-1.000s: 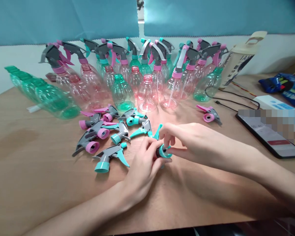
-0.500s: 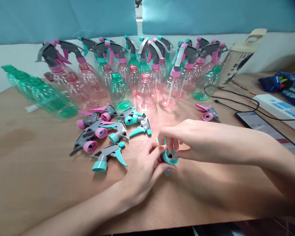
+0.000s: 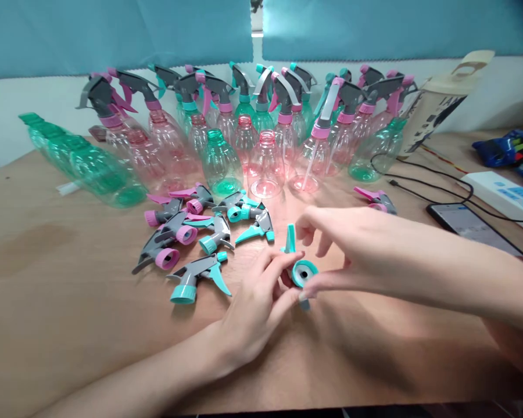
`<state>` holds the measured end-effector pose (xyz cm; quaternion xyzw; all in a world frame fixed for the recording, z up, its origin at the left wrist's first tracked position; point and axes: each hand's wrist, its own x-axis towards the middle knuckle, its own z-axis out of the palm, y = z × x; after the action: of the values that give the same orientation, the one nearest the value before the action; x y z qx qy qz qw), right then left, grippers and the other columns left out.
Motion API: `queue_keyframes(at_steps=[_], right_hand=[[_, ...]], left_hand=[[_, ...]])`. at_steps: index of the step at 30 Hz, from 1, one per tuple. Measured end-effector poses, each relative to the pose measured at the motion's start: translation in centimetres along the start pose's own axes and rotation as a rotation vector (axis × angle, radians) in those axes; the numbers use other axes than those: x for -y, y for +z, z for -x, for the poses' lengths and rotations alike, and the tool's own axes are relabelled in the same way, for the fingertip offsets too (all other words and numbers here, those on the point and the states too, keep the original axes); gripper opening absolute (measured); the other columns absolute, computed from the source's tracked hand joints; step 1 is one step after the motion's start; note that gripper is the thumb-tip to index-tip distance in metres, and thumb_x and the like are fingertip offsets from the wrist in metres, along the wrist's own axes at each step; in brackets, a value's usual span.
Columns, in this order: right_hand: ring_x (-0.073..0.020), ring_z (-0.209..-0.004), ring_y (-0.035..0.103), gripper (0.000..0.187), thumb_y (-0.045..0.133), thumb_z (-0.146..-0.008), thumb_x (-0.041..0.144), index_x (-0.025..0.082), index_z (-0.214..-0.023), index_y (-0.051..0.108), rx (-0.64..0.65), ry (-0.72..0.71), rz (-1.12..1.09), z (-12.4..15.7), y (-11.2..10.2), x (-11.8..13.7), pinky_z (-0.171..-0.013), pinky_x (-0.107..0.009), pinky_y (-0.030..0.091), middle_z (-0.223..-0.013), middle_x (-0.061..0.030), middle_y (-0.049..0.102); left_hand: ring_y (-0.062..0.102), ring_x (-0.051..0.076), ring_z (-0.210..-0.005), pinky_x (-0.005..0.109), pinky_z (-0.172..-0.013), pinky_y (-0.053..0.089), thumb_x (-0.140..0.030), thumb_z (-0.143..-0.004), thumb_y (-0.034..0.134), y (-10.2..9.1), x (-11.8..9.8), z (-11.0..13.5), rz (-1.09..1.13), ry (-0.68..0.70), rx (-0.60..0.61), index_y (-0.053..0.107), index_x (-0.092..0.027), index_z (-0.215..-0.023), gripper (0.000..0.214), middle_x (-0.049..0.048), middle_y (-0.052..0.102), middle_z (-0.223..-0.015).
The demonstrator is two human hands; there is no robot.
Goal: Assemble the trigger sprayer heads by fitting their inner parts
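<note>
My left hand (image 3: 255, 299) grips a grey-and-teal trigger spray head (image 3: 304, 274), its teal collar facing up toward me with a white ring and dark hole inside. My right hand (image 3: 340, 249) is just right of the collar, fingers curved and apart from the thumb, with nothing seen between them. The thumb tip is beside or touching the collar's lower edge; I cannot tell which. To the left lie several loose spray heads, among them a teal one (image 3: 196, 278) and a pink one (image 3: 161, 249).
Behind stand several bottles, including an open green bottle (image 3: 222, 165) and an open pink bottle (image 3: 267, 168); others carry spray heads. Green bottles (image 3: 100, 177) lie at left. At right are a pink spray head (image 3: 377, 199), a phone (image 3: 457, 220), a black cable (image 3: 436, 191) and a tumbler (image 3: 440, 110).
My right fingers have lifted off the spray head's collar and spread apart, uncovering its opening and teal trigger. My left hand keeps its hold. The camera view has shifted slightly.
</note>
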<state>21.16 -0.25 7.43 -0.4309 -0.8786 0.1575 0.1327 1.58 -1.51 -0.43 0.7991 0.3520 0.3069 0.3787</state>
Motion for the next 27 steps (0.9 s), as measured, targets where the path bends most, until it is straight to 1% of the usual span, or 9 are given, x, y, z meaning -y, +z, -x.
queue_keyframes(at_steps=[2, 5, 10, 14, 17, 19, 21, 23, 27], right_hand=[[-0.0181, -0.071, 0.061, 0.036, 0.07, -0.075, 0.043, 0.022, -0.098, 0.054, 0.027, -0.011, 0.023, 0.1, 0.8, 0.5, -0.056, -0.027, 0.042, -0.089, -0.0023, 0.063], [-0.0181, -0.074, 0.06, 0.019, 0.065, -0.082, 0.033, 0.021, -0.09, 0.054, 0.065, -0.014, -0.022, 0.1, 1.8, 1.0, -0.06, -0.028, 0.043, -0.089, -0.0029, 0.063], [-0.0157, -0.075, 0.059, 0.017, 0.065, -0.079, 0.025, 0.022, -0.091, 0.054, 0.094, -0.009, 0.044, 0.3, 0.8, -0.8, -0.06, -0.026, 0.041, -0.091, -0.0004, 0.062], [-0.0152, -0.057, 0.054, 0.016, 0.069, -0.072, 0.026, 0.022, -0.074, 0.054, 0.104, 0.127, 0.385, 1.6, -0.9, -3.7, -0.05, -0.027, 0.029, -0.068, 0.0, 0.059], [-0.0132, -0.046, 0.046, 0.027, 0.071, -0.07, 0.036, 0.021, -0.066, 0.049, 0.003, 0.337, 0.727, 2.5, -1.9, -4.8, -0.045, -0.027, 0.017, -0.053, 0.0003, 0.05], [-0.0124, -0.041, 0.042, 0.037, 0.071, -0.068, 0.05, 0.022, -0.065, 0.048, -0.07, 0.403, 0.846, 2.7, -2.3, -4.9, -0.045, -0.027, 0.014, -0.048, 0.0006, 0.047], [-0.014, -0.041, 0.043, 0.04, 0.068, -0.069, 0.06, 0.023, -0.071, 0.051, -0.114, 0.357, 0.809, 2.7, -2.3, -4.8, -0.044, -0.028, 0.015, -0.051, -0.0011, 0.051], [-0.0184, -0.048, 0.053, 0.038, 0.065, -0.072, 0.06, 0.024, -0.082, 0.055, -0.111, 0.266, 0.668, 2.4, -1.9, -4.8, -0.044, -0.029, 0.022, -0.063, -0.0049, 0.062], [-0.0265, -0.078, 0.066, 0.033, 0.066, -0.076, 0.043, 0.024, -0.102, 0.057, 0.092, 0.144, 0.343, 1.4, -0.4, -4.1, -0.056, -0.032, 0.04, -0.095, -0.0072, 0.07]], left_hand=[[0.054, 0.01, -0.07, 0.023, -0.062, 0.05, -0.016, -0.085, 0.06, 0.1, 0.2, 0.2, 0.021, 0.006, -0.04, 0.048, -0.021, -0.112, 0.03, 0.0016, 0.054, -0.096], [0.055, 0.009, -0.067, 0.021, -0.057, 0.051, -0.018, -0.084, 0.062, 0.4, 0.4, 0.4, 0.109, 0.001, -0.094, 0.045, -0.021, -0.102, 0.025, -0.0003, 0.055, -0.09], [0.06, 0.009, -0.073, 0.022, -0.063, 0.054, -0.01, -0.085, 0.059, 0.7, 0.1, 0.5, 0.074, 0.053, -0.137, 0.045, -0.021, -0.11, 0.031, 0.0029, 0.057, -0.103], [0.06, 0.009, -0.073, 0.02, -0.063, 0.054, -0.007, -0.084, 0.056, 0.8, -0.1, 0.6, -0.022, 0.098, -0.137, 0.047, -0.021, -0.108, 0.029, 0.0013, 0.057, -0.095], [0.059, 0.008, -0.071, 0.02, -0.061, 0.053, -0.005, -0.084, 0.054, 0.8, -0.1, 0.7, -0.041, 0.113, -0.13, 0.048, -0.02, -0.107, 0.029, 0.0021, 0.058, -0.095], [0.059, 0.008, -0.068, 0.02, -0.06, 0.053, -0.006, -0.085, 0.053, 0.8, 0.0, 0.7, -0.052, 0.114, -0.12, 0.048, -0.02, -0.106, 0.026, 0.0024, 0.059, -0.095], [0.058, 0.008, -0.065, 0.02, -0.057, 0.052, -0.009, -0.086, 0.053, 0.7, -0.1, 0.7, -0.069, 0.107, -0.11, 0.048, -0.02, -0.105, 0.022, 0.0027, 0.059, -0.094], [0.057, 0.009, -0.064, 0.02, -0.055, 0.051, -0.011, -0.087, 0.053, 0.7, -0.1, 0.6, -0.095, 0.1, -0.093, 0.049, -0.019, -0.103, 0.019, 0.002, 0.06, -0.09], [0.057, 0.009, -0.063, 0.021, -0.057, 0.049, -0.009, -0.087, 0.051, 0.5, -0.3, 0.4, -0.147, 0.103, -0.034, 0.051, -0.018, -0.098, 0.014, 0.0016, 0.059, -0.087]])
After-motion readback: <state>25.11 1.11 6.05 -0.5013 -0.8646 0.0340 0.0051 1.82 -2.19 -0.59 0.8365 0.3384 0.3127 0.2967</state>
